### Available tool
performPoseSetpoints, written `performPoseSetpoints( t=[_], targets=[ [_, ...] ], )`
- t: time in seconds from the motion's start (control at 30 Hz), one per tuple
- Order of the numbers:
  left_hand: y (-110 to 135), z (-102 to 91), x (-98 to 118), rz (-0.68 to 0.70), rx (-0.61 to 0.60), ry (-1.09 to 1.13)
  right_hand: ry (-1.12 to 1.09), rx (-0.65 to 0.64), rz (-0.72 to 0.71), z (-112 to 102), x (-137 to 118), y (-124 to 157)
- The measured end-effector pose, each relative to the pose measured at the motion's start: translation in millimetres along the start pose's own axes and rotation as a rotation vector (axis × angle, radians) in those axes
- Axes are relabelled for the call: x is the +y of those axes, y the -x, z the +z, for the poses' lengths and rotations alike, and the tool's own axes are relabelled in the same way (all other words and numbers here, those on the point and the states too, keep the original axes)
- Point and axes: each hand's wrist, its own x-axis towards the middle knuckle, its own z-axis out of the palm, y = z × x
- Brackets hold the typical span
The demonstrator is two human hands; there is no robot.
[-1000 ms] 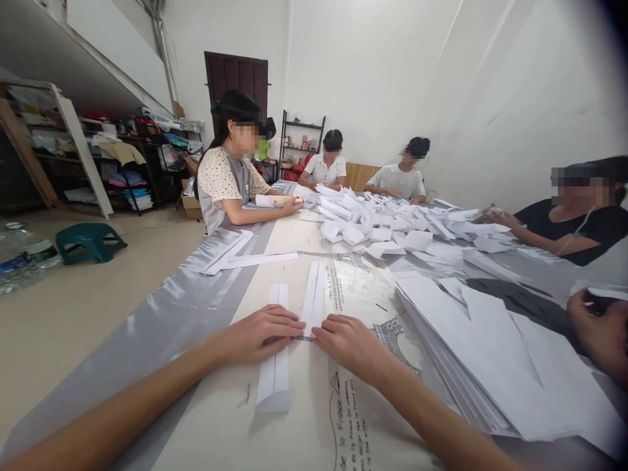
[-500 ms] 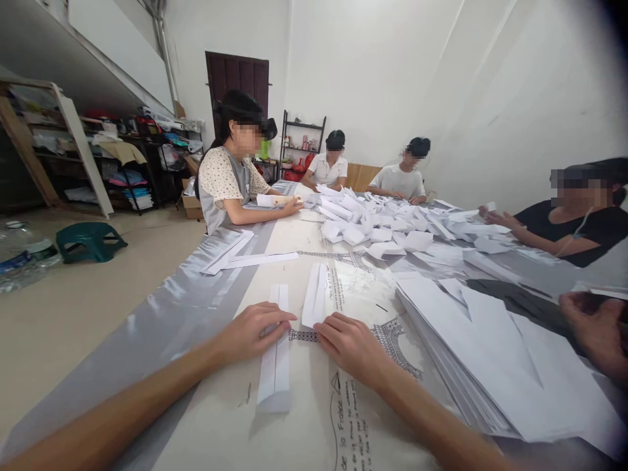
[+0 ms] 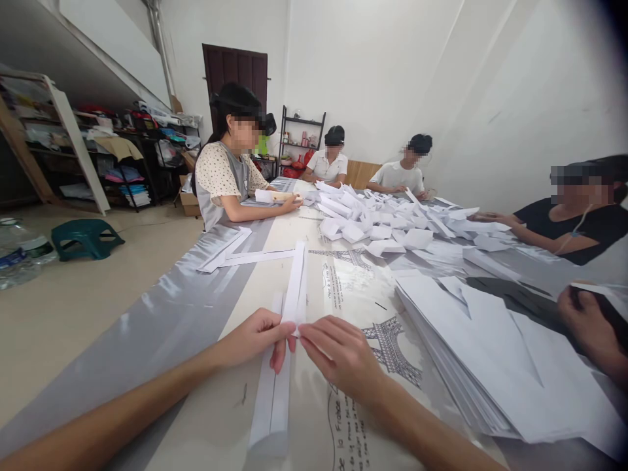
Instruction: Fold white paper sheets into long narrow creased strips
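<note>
Both my hands meet at the near end of a long folded white paper strip (image 3: 296,281) lifted off the table. My left hand (image 3: 255,337) pinches that end with thumb and fingers. My right hand (image 3: 341,356) pinches it too, from the right. Under my left hand a second folded strip (image 3: 271,409) lies flat on the table, pointing toward me. The table is covered with a cloth printed with an Eiffel Tower drawing (image 3: 390,343) and writing.
A thick stack of white sheets (image 3: 490,356) lies to my right, with another person's hand (image 3: 591,327) beside it. A heap of folded papers (image 3: 387,222) fills the table's far middle. Several people sit around it. A green stool (image 3: 86,237) and bottles (image 3: 19,256) stand at the left.
The right-hand strip, flat on the table before, has been picked up and swung left over the other strip. My left hand came off the flat strip and joined the right on the raised one.
</note>
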Motion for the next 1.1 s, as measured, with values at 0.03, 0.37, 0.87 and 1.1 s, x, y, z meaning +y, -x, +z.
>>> performPoseSetpoints(
  t=[0.03, 0.37, 0.87, 1.1],
  targets=[
    [0, -0.4, 0, 0.004, 0.015, -0.011, -0.07, 0.025, 0.103, -1, 2, -1],
    [4, 8.3, 1, 0.067, 0.006, -0.215, -0.89, -0.298, 0.769, -3, 3, -1],
    [2, -4.8, 1, 0.116, 0.133, -0.299, -0.681, -0.199, 0.716, -4, 4, -3],
    [4, -11.4, 7, 0.123, 0.188, -0.373, -0.593, -0.18, 0.657, -4, 6, -2]
  ],
)
